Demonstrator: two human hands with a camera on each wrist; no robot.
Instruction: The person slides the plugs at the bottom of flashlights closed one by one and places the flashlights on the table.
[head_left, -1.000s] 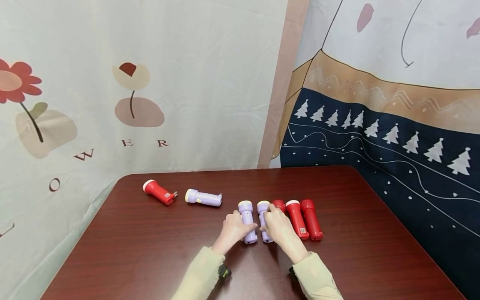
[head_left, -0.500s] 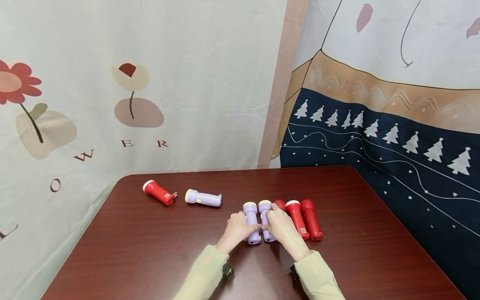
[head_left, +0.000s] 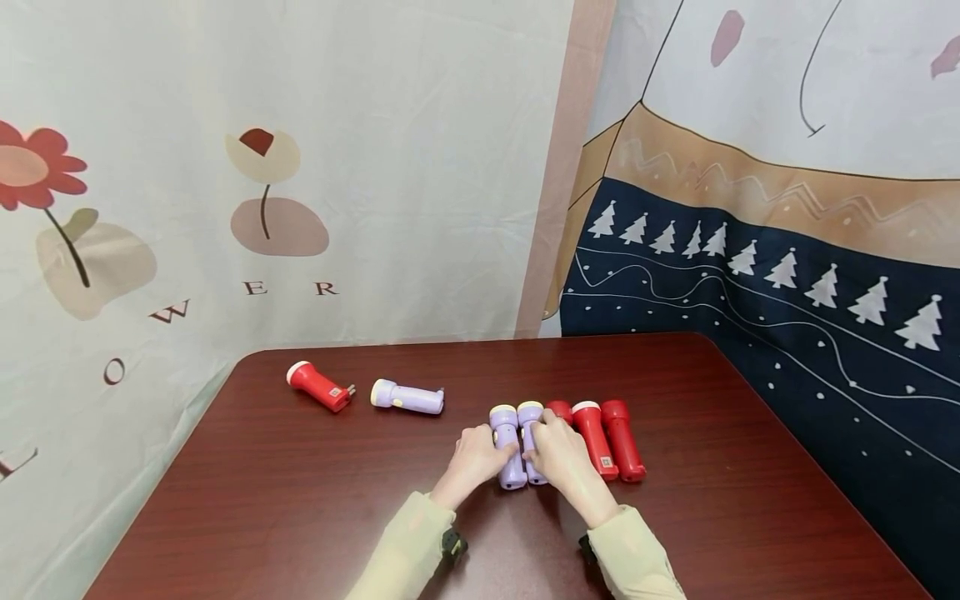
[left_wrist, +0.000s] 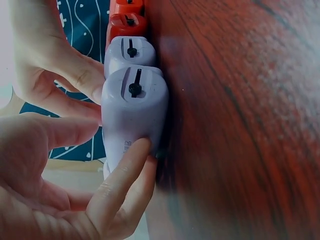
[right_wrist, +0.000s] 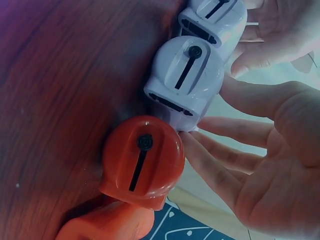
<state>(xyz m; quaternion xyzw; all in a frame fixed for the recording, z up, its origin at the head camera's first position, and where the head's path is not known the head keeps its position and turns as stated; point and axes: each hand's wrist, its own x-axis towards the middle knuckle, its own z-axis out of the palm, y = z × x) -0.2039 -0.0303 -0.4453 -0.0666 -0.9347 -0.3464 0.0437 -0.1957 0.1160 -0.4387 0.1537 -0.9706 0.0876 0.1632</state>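
Note:
My left hand (head_left: 476, 460) holds a lavender flashlight (head_left: 507, 425) lying on the table, head pointing away. In the left wrist view, its fingertips lie along the side of that flashlight (left_wrist: 132, 112). Immediately to the right, my right hand (head_left: 561, 454) pinches a second lavender flashlight (head_left: 529, 413) between thumb and fingers. The right wrist view has this second flashlight (right_wrist: 192, 70) from its slotted end, with a red flashlight (right_wrist: 145, 155) beside it. Both lavender flashlights lie side by side, almost parallel. My right hand hides much of the nearest red flashlight (head_left: 559, 409) in the head view.
Two more red flashlights (head_left: 596, 437) (head_left: 624, 442) continue the row to the right. Further left on the brown table (head_left: 300, 500) lie a red flashlight (head_left: 318, 387) with its plug prongs out and a lavender flashlight (head_left: 408, 398) on its side. Printed curtains hang behind.
My left hand has moved right with its lavender flashlight, narrowing the gap to the second one. The right hand's flashlight has shifted slightly right. The other flashlights look unmoved.

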